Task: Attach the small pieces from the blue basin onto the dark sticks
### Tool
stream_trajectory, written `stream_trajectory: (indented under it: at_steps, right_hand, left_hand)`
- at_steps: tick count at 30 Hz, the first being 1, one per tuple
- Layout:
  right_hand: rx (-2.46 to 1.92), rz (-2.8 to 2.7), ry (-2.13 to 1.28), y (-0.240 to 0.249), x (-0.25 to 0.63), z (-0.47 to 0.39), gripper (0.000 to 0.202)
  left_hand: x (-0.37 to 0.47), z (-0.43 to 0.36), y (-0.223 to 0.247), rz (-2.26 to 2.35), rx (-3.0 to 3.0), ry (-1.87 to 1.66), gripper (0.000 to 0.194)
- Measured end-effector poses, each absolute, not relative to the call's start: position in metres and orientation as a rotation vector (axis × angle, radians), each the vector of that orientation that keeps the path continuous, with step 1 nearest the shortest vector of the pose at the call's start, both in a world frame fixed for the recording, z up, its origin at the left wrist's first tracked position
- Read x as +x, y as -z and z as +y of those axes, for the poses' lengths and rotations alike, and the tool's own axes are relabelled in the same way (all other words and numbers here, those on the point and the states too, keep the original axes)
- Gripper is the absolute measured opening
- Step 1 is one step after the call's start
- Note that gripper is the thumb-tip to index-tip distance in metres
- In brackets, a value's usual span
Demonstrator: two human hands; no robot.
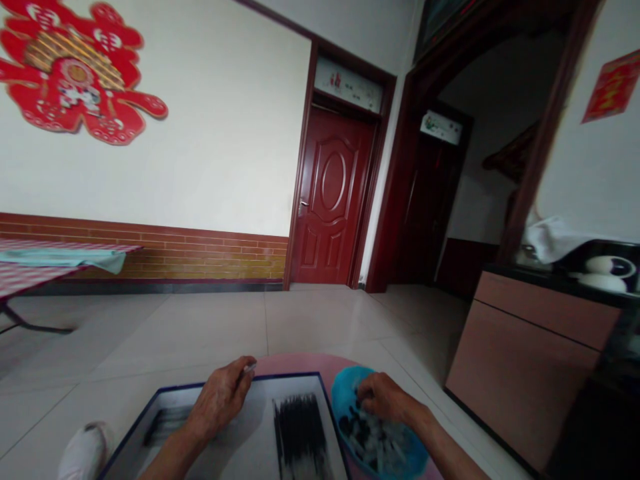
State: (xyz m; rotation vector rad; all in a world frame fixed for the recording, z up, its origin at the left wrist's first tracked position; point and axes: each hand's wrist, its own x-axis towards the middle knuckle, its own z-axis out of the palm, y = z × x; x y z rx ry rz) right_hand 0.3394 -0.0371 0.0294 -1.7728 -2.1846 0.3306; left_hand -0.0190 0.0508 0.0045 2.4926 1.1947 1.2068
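Observation:
My left hand (223,398) is raised over a white tray with a dark blue rim (295,375), its fingers pinched on a small whitish piece (251,367) too small to name. In the tray lies a dense row of thin black strands (301,433); another dark bundle (167,423) is partly covered by my left forearm. My right hand (384,398) reaches into a blue plastic basin (345,381) beside the tray. Its fingers are closed, and what they hold is hidden. Clear, whitish and black small pieces (377,445) fill the basin.
Tray and basin rest on a round pink table (300,362). A white shoe (86,453) shows at lower left. A table with a checked cloth (30,270) stands far left, a brown cabinet (525,360) at right. A red door (333,200) is shut behind.

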Motion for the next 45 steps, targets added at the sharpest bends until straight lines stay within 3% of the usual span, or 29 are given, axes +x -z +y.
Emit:
stream_trajectory:
  at_steps: [15, 25, 28, 32, 38, 45]
  right_hand:
    - [-2.197, -2.036, -0.031, -0.006, 0.308, -0.020, 0.014]
    - [-2.091, -1.867, 0.060, -0.017, 0.299, -0.005, 0.014]
    - [-1.864, -1.700, -0.193, -0.040, 0.273, 0.007, 0.009]
    - [-1.308, -1.159, -0.922, -0.063, 0.207, 0.021, 0.007]
    - [-1.029, -0.911, -1.160, -0.047, 0.132, 0.039, 0.040]
    - [-0.808, -0.730, -1.432, -0.019, 0.131, 0.035, 0.041]
  left_hand:
    - [-0.018, 0.048, -0.007, 1.182, 2.498, -1.179, 0.027]
    - [-0.014, 0.046, -0.008, 1.117, 2.559, -1.296, 0.028]
    - [-0.014, 0.045, -0.009, 1.134, 2.578, -1.307, 0.028]
    - [-0.013, 0.044, -0.008, 1.195, 2.549, -1.322, 0.028]
    - [-0.013, 0.046, -0.003, 1.135, 2.553, -1.467, 0.032]
    - [-0.012, 0.038, -0.022, 1.036, 2.464, -1.373, 0.031]
